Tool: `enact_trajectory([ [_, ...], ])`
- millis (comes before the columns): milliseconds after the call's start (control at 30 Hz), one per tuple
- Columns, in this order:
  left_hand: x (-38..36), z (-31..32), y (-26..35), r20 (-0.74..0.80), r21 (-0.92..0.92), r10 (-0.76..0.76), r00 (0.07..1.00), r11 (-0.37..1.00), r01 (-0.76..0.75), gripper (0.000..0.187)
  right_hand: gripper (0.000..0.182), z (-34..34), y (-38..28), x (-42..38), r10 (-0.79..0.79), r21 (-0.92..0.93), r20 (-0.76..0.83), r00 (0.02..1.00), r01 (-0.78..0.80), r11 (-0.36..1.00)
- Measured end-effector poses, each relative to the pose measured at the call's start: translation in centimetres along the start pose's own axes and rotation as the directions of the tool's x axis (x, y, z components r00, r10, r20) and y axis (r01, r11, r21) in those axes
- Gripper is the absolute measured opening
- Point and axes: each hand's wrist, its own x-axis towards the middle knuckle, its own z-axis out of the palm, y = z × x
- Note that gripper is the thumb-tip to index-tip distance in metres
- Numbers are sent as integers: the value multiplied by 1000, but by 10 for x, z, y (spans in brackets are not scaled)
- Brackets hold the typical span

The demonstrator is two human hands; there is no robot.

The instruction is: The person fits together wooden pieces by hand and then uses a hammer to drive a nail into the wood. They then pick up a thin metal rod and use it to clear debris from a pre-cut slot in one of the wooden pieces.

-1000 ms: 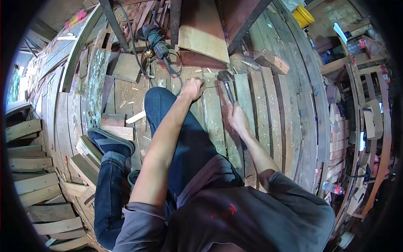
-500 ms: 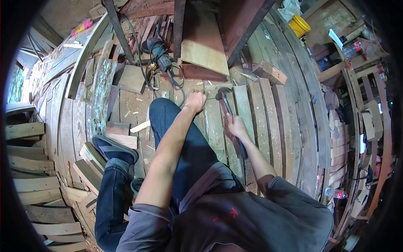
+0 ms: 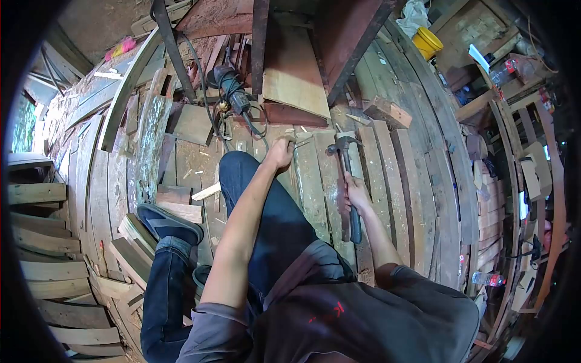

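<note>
My right hand is closed around the handle of a claw hammer. The hammer's head points away from me, over pale wooden planks, and the dark end of its handle comes back toward my body. To the left, beyond my bent knee, my left hand is low over the planks with its fingers pinched together. A thin, nail-like piece sticks out from the fingertips; it is too small to name surely. Hammer head and left hand are apart.
A corded power tool lies ahead, its cable looping near my left hand. Dark wooden uprights and a leaning plywood panel stand beyond. A short wood block is at right, stacked boards at far left.
The hammer and my right hand have moved right and slightly back toward me, away from the left hand. My left hand has shifted slightly back, and the thin piece now shows at its fingertips.
</note>
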Motion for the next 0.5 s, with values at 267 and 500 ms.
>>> enact_trajectory([
  [267,0,-11,14,182,-105,-45,982,992,64,19,45,10,-26,-13,-50,156,36,998,44,987],
  [500,-3,-19,27,259,-269,-132,957,942,203,22,47,22,-29,-6,-130,352,60,990,101,931],
])
